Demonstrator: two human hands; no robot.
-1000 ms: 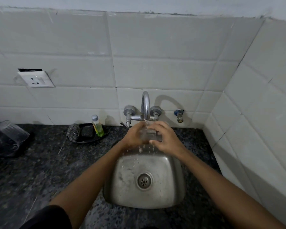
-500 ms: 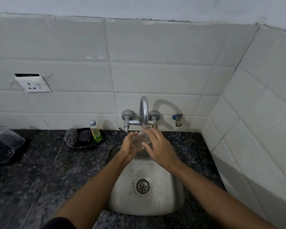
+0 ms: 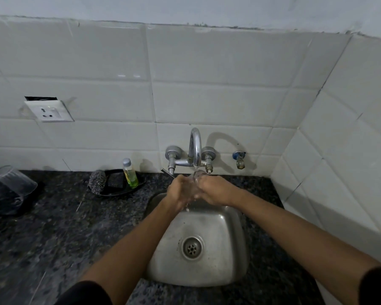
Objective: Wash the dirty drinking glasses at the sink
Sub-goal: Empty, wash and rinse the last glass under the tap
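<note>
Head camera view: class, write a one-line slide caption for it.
Both hands, left hand and right hand, hold a drinking glass under the running tap above the steel sink.

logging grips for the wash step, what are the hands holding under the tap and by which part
A clear drinking glass, held under the tap stream. The left hand and right hand wrap its sides from opposite flanks; the rim shows above them.

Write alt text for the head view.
Two hands, left hand and right hand, hold a clear glass under the running tap above a steel sink. A soap bottle stands on the dark counter.
</note>
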